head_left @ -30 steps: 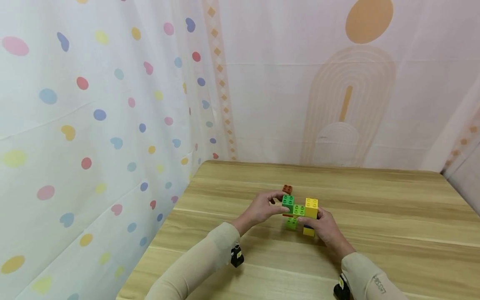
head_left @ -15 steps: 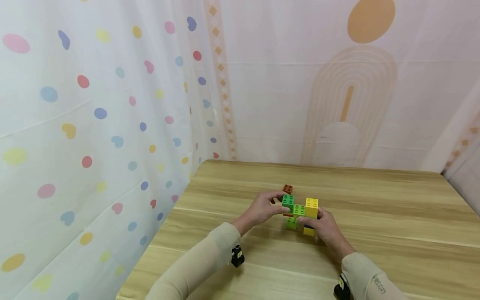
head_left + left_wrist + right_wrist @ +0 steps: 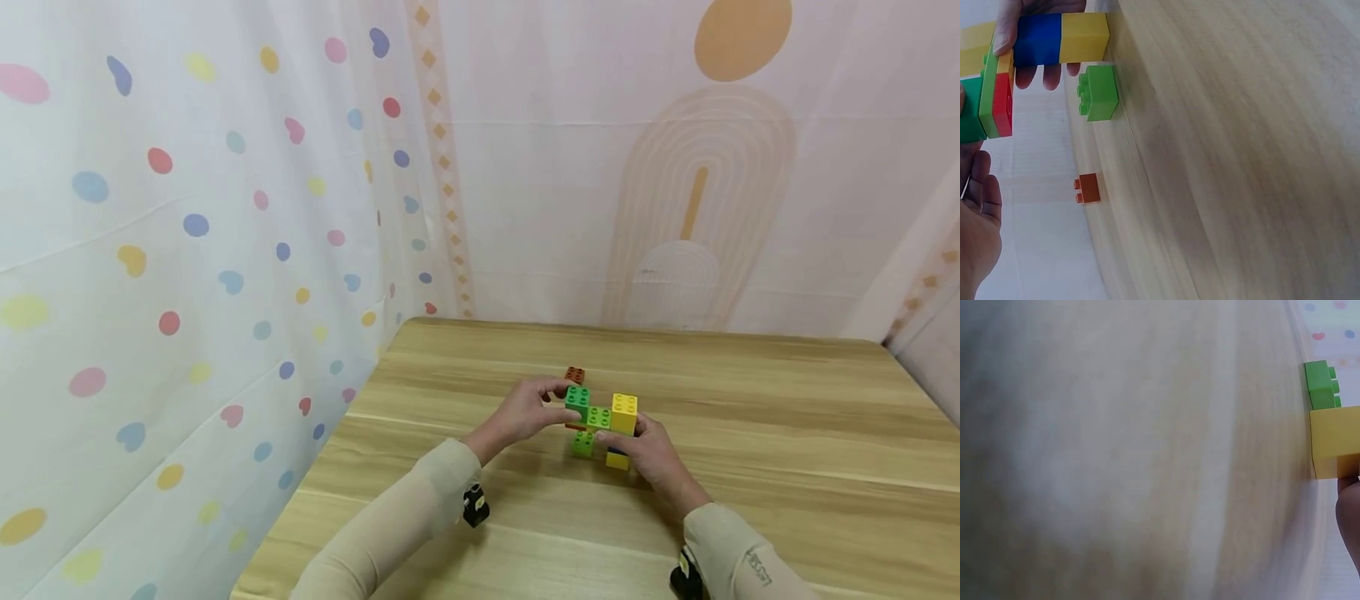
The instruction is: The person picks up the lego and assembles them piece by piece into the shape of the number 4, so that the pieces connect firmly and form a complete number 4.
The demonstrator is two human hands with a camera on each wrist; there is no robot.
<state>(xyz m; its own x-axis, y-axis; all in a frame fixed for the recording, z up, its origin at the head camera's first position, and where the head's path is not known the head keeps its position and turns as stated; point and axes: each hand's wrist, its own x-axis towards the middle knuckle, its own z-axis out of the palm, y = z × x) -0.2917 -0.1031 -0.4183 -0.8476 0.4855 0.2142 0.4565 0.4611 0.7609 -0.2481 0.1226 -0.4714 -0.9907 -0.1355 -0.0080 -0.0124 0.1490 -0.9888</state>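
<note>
Two sides of your station, left and far, are walled by patterned cloth; the table fills the area in front of it, its wood grain running left to right. Both sleeves enter from the near side. Between your left hand and right hand is the build. Note its axes: the tower, yellow and blue, is upright at your right hand, and the plate projects from it leftward, so that its free end lies at your left hand. Your right hand is closed around the tower below its yellow top, thumb on the near side, fingers behind. Your left hand is closed to a pinch, thumb and fingers on opposite faces of the dark green block, which sits on the free end; full stud engagement cannot be confirmed. A red piece and an orange piece lie against the plate's underside. Contact between tower base and table cannot be told. The light green block stands just left of that base, apparently nearer your right hand; the smaller brown block rests beyond your left hand, the nearer of the two.
</note>
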